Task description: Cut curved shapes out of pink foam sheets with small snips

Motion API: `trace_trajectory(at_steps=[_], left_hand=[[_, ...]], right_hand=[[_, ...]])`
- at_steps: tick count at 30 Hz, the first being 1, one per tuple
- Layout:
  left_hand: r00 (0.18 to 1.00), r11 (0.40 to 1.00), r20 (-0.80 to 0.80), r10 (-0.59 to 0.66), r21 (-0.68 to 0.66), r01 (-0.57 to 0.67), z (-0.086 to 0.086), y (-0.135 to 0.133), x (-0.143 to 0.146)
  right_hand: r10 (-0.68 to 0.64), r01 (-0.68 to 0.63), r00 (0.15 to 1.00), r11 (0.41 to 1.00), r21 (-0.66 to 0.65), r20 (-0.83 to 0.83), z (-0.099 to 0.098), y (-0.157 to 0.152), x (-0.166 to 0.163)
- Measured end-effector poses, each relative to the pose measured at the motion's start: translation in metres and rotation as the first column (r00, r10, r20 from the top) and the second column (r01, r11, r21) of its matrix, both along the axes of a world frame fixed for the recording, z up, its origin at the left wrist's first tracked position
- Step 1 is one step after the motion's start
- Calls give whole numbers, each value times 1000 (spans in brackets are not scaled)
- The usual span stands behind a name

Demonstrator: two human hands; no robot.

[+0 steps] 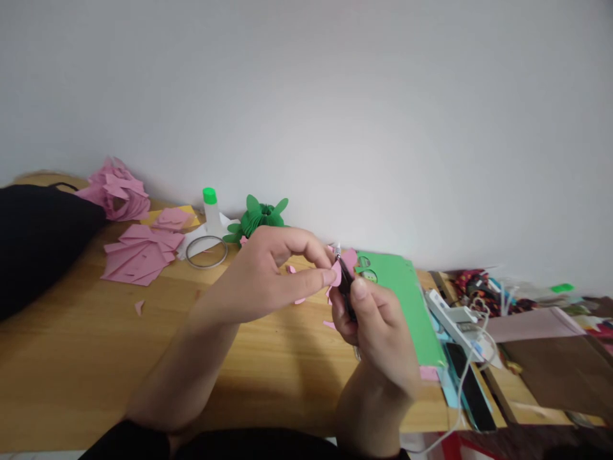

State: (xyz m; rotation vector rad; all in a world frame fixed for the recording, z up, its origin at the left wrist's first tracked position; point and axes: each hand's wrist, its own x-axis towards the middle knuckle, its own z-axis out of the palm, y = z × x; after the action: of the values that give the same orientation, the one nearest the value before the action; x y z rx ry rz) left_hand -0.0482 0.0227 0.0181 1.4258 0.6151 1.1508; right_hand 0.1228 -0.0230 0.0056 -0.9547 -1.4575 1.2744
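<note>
With left hand, pinching pink paper at three o'clock from the palm; with right hand, gripping a dark tool at ten o'clock. Likely to handle as light, soft paper and crease easily; best held by its edge, clear of the tool.

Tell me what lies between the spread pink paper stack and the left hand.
In the head view, a silvery ring, lying partly over white paper, sits between them.
</note>
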Motion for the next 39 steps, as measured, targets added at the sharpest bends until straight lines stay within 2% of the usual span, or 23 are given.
trace_trajectory(at_steps=[17,21,29,39], left_hand=[[999,1000,42,-16,-16,16,2,-1,2],[999,997,19,46,65,-47,3,-3,4],[991,974,-78,112,206,-94,6,-4,-1],[987,970,-116,110,230,-81,9,-4,-5]], right_hand=[[2,-2,1000,1000,-18,-27,3,0,0],[-12,12,1000,1000,-17,-26,4,-1,-1],[-32,28,996,999,46,82,7,1,-2],[-15,8,992,999,51,128,8,2,-2]])
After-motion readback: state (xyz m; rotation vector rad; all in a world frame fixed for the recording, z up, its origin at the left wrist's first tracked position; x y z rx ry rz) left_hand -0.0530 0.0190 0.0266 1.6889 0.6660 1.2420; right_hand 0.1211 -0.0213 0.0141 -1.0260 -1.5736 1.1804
